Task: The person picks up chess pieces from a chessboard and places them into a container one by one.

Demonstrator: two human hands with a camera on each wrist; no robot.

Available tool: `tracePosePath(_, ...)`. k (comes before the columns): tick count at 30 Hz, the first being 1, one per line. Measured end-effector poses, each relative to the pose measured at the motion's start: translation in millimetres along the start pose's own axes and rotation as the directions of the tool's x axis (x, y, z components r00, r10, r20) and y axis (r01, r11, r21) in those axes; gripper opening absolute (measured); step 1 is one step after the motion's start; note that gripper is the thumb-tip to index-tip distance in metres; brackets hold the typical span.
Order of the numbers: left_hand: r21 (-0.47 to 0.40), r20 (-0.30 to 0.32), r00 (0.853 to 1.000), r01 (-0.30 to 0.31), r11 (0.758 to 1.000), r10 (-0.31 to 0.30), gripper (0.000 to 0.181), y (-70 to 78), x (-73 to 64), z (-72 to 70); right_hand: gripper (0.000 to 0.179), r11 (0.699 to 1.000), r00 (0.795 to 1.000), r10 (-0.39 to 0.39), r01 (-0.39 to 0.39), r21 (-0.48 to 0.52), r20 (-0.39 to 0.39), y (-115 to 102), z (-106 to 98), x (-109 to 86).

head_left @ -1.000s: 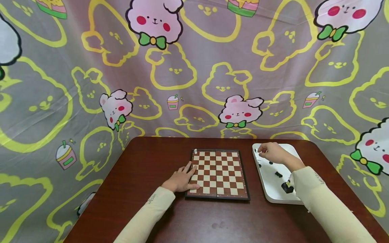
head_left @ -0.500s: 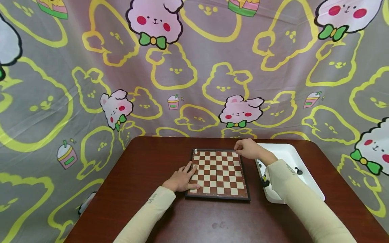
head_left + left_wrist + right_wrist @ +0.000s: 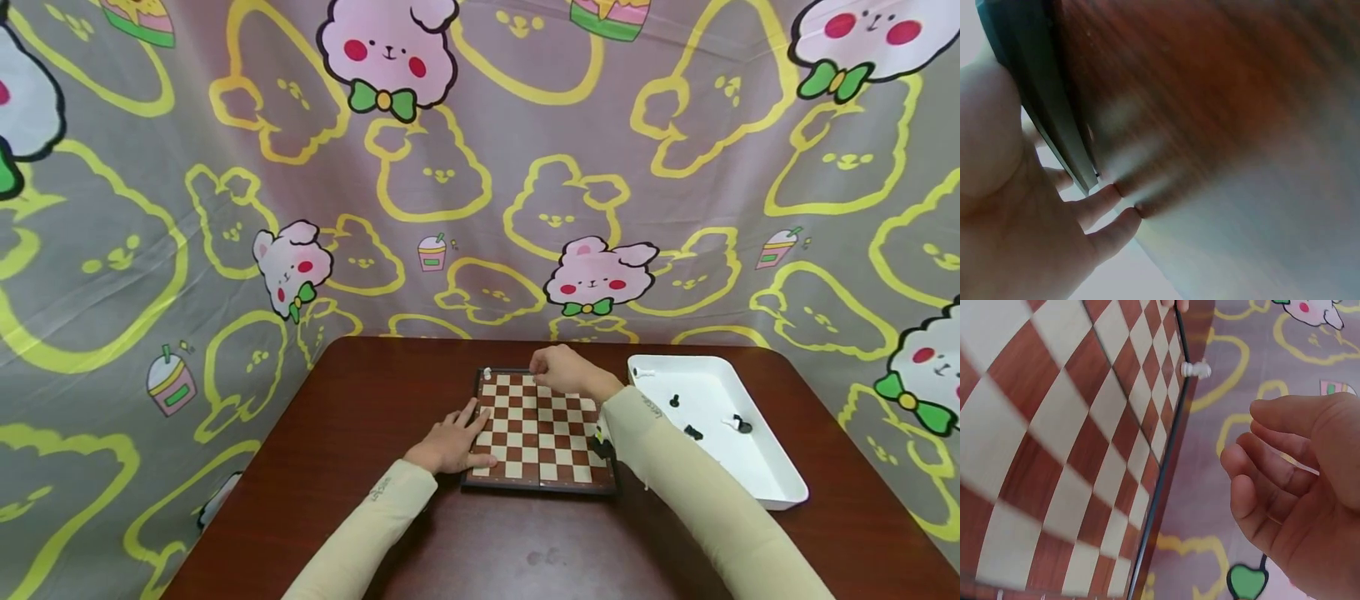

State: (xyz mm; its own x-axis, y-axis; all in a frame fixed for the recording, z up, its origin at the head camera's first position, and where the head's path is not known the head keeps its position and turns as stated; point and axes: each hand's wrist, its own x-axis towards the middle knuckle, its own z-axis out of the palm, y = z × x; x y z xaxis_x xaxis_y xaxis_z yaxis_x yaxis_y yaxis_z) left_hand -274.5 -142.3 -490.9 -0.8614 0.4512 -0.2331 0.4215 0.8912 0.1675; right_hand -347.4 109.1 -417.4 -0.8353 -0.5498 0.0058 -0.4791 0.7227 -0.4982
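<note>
A brown-and-cream chessboard (image 3: 510, 435) lies on the table, its dark rim crossing the left wrist view. My left hand (image 3: 444, 446) rests spread on its left edge, thumb over the squares; in the left wrist view, fingertips extend past the rim. One small white chess piece (image 3: 487, 373) stands at the far left corner, also visible in the right wrist view as a white piece (image 3: 1197, 369). My right hand (image 3: 564, 370) is above the far edge, near the middle. Its fingers (image 3: 1244, 465) are bent toward the thumb; I cannot tell whether they hold a piece.
A white tray (image 3: 757, 458) stands right of the board with several black and white pieces, including a black pawn (image 3: 675, 401). The dark red table (image 3: 390, 375) ends at a patterned curtain (image 3: 480, 242). A black wrist device (image 3: 600, 446) overlaps the board's right side.
My right hand has moved left from the tray, past the board's far right corner, to its far middle edge. My left hand has stayed on the board.
</note>
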Motion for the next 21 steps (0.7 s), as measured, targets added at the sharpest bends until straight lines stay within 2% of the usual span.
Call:
tracePosePath(4, 0.004, -0.004, 1.000, 0.003, 1.000, -0.003, 0.089, -0.1, -0.2, 0.2, 0.020, 0.999, 1.000, -0.003, 0.003, -0.039, 0.002, -9.8, 6.6, 14.5)
tracePosePath(8, 0.004, -0.004, 1.000, 0.011, 1.000, -0.011, 0.089, -0.5, -0.5, -0.5, 0.020, 0.999, 1.000, 0.010, -0.010, -0.037, -0.002, -18.4, 11.2, 27.9)
tracePosePath(16, -0.009, -0.009, 1.000, 0.004, 1.000, -0.004, 0.090, 0.4, -3.6, -1.2, 0.021, 0.999, 0.999, 0.029, -0.030, -0.026, -0.041, -21.7, 24.2, 49.2)
tracePosePath(21, -0.002, -0.004, 1.000, 0.004, 1.000, -0.004, 0.089, 2.5, -1.3, -0.4, 0.029, 0.998, 0.997, 0.059, -0.060, -0.010, -0.052, -20.9, 32.5, 55.9)
